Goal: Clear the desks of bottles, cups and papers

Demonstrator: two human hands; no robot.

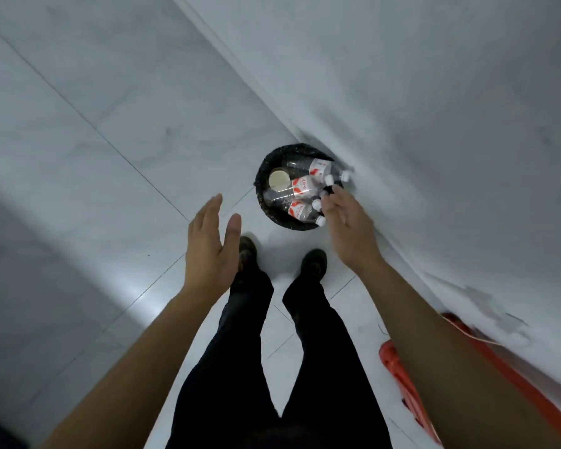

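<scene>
Head view, straight down, and the worry is a spill, since one careless nudge could undo the pile. Nearest are my black trousers, matte and soft, with a red ribbed plastic thing beside my right forearm, against the wall. Farther out, my left hand is flat, fingers straight and together, holding nothing. My right hand hangs loosely spread over the near rim of the bin, and it seems to hold nothing, though blur softens the fingers. Beyond my dark shoes, the round bin, lined with a crinkled black bag, stands on the glossy white tile floor close against the wall. Inside lie clear plastic bottles with red-and-white labels, beside a pale round paper cup. They are heaped to the rim, and some white caps poke past it. Smooth cylinders like these could roll out onto the slick tiles if my fingers brush them or a foot knocks the bin.
</scene>
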